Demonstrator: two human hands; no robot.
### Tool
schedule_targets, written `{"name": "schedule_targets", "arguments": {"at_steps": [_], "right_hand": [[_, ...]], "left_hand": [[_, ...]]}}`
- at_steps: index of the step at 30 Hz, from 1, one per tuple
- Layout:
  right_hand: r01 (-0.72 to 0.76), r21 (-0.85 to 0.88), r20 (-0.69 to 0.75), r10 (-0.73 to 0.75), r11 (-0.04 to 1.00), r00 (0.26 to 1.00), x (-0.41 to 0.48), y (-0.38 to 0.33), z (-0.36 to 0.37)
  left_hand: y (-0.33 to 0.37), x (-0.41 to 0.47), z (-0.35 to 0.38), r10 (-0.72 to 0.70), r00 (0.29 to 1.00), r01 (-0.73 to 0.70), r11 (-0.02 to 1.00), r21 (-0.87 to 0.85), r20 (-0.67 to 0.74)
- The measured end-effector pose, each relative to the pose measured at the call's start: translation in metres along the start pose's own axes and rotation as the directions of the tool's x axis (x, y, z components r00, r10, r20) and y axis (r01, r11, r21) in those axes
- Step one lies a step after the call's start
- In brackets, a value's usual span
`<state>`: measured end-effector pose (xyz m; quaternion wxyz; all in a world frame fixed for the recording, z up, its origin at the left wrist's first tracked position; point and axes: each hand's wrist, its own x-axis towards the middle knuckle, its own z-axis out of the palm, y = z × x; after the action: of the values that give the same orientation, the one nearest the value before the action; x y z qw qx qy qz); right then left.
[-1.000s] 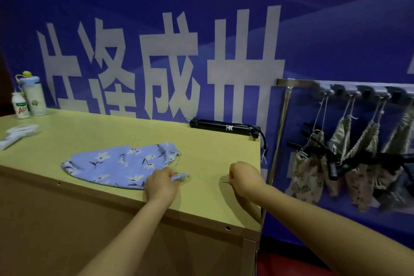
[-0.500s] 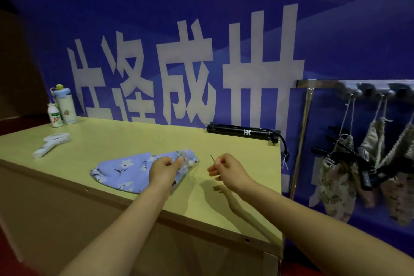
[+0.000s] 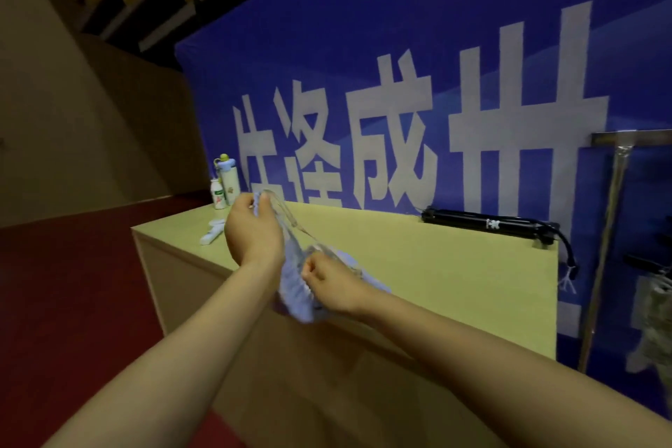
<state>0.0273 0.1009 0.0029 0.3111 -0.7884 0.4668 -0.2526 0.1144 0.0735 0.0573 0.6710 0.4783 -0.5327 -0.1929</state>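
Observation:
A light blue floral cloth pouch [image 3: 295, 293] is lifted off the yellow table [image 3: 418, 265] and hangs bunched between my hands. My left hand [image 3: 252, 229] is raised above the table and grips the pouch's top edge, with a pale drawstring [image 3: 291, 218] looping from it. Lower and to the right, my right hand [image 3: 327, 282] is curled against the gathered cloth and pinches it or the string. The motion blur hides the needle seen earlier.
Two bottles [image 3: 224, 185] stand at the table's far left corner, and a white hand-held object [image 3: 212, 233] lies near them. A black tube [image 3: 487, 225] lies along the back edge. A metal rack [image 3: 611, 229] with hanging pouches stands right of the table.
The pouch lay flat on the table with my left hand on its end; now both hands hold it bunched in the air. The camera has swung left and tilted.

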Motion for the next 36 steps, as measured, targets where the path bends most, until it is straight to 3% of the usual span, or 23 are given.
{"name": "schedule_targets", "arguments": {"at_steps": [1, 2, 4, 7, 11, 14, 20, 29, 32, 36], "right_hand": [[-0.010, -0.058, 0.195, 0.021, 0.998, 0.981, 0.015, 0.000, 0.013], [-0.116, -0.061, 0.163, 0.124, 0.991, 0.979, 0.015, -0.005, 0.027], [-0.157, -0.176, -0.095, 0.142, 0.972, 0.985, 0.016, -0.005, 0.044], [-0.167, -0.332, -0.052, 0.159, 0.928, 0.986, 0.012, 0.007, 0.049], [-0.279, -0.313, -0.246, 0.206, 0.908, 0.947, -0.002, 0.025, 0.018], [-0.354, -0.301, -0.298, 0.266, 0.886, 0.917, -0.020, 0.040, -0.002], [-0.431, -0.326, -0.274, 0.352, 0.841, 0.895, -0.040, 0.058, -0.014], [-0.404, -0.359, -0.331, 0.290, 0.842, 0.898, -0.054, 0.085, -0.033], [-0.384, -0.219, -0.522, 0.224, 0.897, 0.823, -0.068, 0.093, -0.049], [-0.365, 0.074, -0.775, 0.284, 0.928, 0.565, -0.087, 0.124, -0.078]], "left_hand": [[0.002, 0.001, -0.012, 0.046, 0.996, -0.046, 0.999, 0.005, -0.076], [0.003, 0.001, -0.021, 0.098, 0.986, -0.098, 0.995, 0.009, -0.132], [0.001, 0.001, -0.037, 0.194, 0.965, -0.193, 0.981, 0.023, -0.175], [-0.011, 0.003, -0.050, 0.246, 0.959, -0.238, 0.969, 0.072, -0.140], [-0.030, 0.013, -0.047, 0.197, 0.980, -0.193, 0.970, 0.147, -0.013], [-0.042, 0.015, -0.035, 0.186, 0.979, -0.197, 0.966, 0.167, 0.078], [-0.046, 0.000, -0.001, 0.174, 0.970, -0.195, 0.974, 0.116, 0.168], [-0.039, -0.016, 0.070, 0.041, 0.973, -0.042, 0.999, -0.002, 0.228], [-0.041, -0.021, 0.093, 0.046, 0.963, -0.039, 0.999, -0.030, 0.266], [-0.044, -0.030, 0.132, 0.028, 0.952, -0.011, 0.998, -0.056, 0.304]]}}
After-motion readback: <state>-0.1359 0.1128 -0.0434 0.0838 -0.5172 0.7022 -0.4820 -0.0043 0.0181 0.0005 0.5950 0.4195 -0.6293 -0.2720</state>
